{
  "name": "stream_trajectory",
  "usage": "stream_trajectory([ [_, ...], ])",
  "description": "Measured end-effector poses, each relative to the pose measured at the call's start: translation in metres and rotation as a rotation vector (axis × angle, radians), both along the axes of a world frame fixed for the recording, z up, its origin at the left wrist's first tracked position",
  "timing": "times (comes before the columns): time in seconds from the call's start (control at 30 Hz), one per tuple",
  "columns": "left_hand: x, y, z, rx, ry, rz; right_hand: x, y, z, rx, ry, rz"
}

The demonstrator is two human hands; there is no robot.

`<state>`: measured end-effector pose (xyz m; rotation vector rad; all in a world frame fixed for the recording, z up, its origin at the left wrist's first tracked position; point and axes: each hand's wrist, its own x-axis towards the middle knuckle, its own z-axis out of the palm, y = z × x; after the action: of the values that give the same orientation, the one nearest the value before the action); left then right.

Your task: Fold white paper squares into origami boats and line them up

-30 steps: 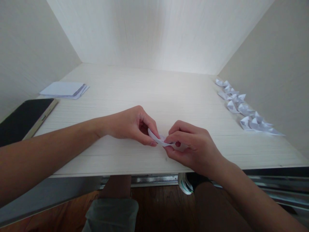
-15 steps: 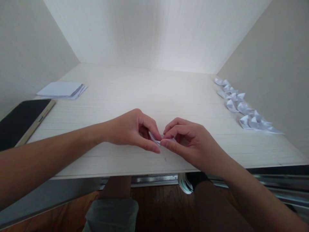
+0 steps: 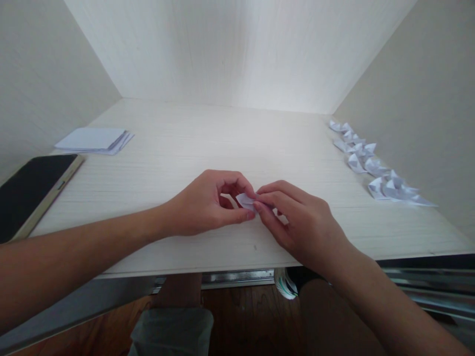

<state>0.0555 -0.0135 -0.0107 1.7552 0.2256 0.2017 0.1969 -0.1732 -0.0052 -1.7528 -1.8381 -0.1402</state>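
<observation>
A small folded piece of white paper (image 3: 245, 200) is pinched between both hands just above the pale wooden desk (image 3: 208, 143), near its front edge. My left hand (image 3: 208, 202) grips the paper's left side with thumb and curled fingers. From the right, the fingertips of my right hand (image 3: 300, 217) close on the paper's other end. Most of the paper is hidden by the fingers.
A stack of white paper sheets (image 3: 92, 140) lies at the back left, with a dark tablet (image 3: 33, 190) in front of it at the left edge. Several folded paper boats (image 3: 371, 163) line the right side by the wall. My knees show below the desk.
Both hands have shifted slightly away from me and re-gripped the paper. It is now folded smaller and more hidden between the fingertips.
</observation>
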Motion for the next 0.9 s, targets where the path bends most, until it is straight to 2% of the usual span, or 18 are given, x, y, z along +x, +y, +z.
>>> stream_trajectory([
  [0.17,-0.001,-0.004,0.0,0.011,-0.015,0.062,-0.003,0.003,0.0,0.01,-0.032,-0.042],
  [0.37,-0.001,-0.001,-0.004,-0.062,-0.057,0.088,0.0,0.005,-0.006,0.047,-0.014,0.01],
  [0.47,0.0,0.0,-0.006,-0.046,-0.068,0.087,0.003,0.004,-0.009,0.036,-0.029,0.019],
  [0.9,0.002,-0.007,-0.006,-0.086,-0.11,0.16,-0.006,0.01,-0.012,0.112,0.048,-0.08],
])
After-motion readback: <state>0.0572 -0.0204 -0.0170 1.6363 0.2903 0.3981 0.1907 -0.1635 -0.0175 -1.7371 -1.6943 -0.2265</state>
